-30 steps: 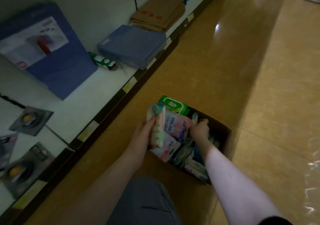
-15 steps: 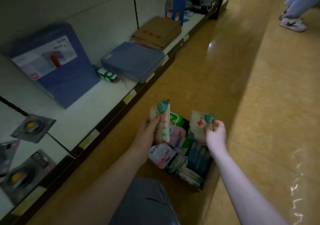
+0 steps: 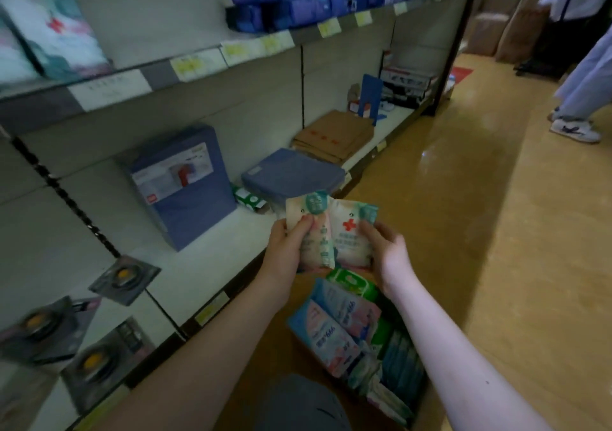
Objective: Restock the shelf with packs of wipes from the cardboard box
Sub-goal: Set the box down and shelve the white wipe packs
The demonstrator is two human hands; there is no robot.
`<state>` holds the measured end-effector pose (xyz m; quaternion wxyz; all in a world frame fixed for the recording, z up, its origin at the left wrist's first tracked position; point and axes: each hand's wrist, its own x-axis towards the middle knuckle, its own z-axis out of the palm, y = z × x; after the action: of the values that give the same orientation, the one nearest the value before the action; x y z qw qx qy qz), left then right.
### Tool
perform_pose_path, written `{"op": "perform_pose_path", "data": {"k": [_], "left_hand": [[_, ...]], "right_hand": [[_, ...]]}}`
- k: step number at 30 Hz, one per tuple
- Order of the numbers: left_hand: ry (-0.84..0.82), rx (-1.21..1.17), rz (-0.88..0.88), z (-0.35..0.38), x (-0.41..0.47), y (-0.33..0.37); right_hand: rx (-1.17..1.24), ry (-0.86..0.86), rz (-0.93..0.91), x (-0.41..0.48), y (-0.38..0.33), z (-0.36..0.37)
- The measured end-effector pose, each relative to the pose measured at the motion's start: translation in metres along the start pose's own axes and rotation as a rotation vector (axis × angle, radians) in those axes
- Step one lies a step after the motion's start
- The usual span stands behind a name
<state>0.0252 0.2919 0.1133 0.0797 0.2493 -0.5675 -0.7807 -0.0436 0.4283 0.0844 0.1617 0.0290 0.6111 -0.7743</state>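
My left hand (image 3: 288,248) grips a pale pack of wipes with a teal tab (image 3: 313,228), held upright above the floor. Right beside it, touching, my right hand (image 3: 385,248) holds a second pack with a red cross (image 3: 349,235). Both packs are raised in front of the bottom shelf (image 3: 212,251). Below my hands the cardboard box (image 3: 415,407) stands on the floor, holding several more packs, pink-blue ones (image 3: 331,331) and a green one (image 3: 352,283).
The bottom shelf carries a leaning blue package (image 3: 185,182), a flat blue package (image 3: 293,172), flat brown cartons (image 3: 334,135) and grey carded items (image 3: 124,278). Blue packs (image 3: 298,3) fill the upper shelf. A person's legs (image 3: 583,99) stand in the aisle at the far right.
Both hands have lifted higher and come together, so the two packs now touch. The view has tilted up from the box to the shelves.
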Motion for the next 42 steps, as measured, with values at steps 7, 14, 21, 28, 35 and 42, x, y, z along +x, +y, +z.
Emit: {"op": "perform_pose_path", "data": {"k": [7, 14, 21, 28, 35, 42], "left_hand": [[0.116, 0.05, 0.2, -0.041, -0.018, 0.078], [0.294, 0.11, 0.411, -0.108, -0.035, 0.149], [0.47, 0.099, 0.517, -0.167, -0.052, 0.209], [0.647, 0.224, 0.671, -0.223, -0.052, 0.278], [0.646, 0.361, 0.701, -0.256, -0.018, 0.32], [0.59, 0.585, 0.696, -0.276, 0.021, 0.345]], "right_hand": [[0.066, -0.259, -0.111, -0.001, -0.055, 0.068], [0.033, -0.433, -0.187, -0.018, -0.1, 0.167], [0.018, -0.489, -0.226, -0.02, -0.125, 0.248], [0.076, -0.555, -0.146, -0.011, -0.164, 0.332], [-0.026, -0.574, -0.296, 0.026, -0.178, 0.391], [-0.161, -0.578, -0.354, 0.078, -0.172, 0.432]]}}
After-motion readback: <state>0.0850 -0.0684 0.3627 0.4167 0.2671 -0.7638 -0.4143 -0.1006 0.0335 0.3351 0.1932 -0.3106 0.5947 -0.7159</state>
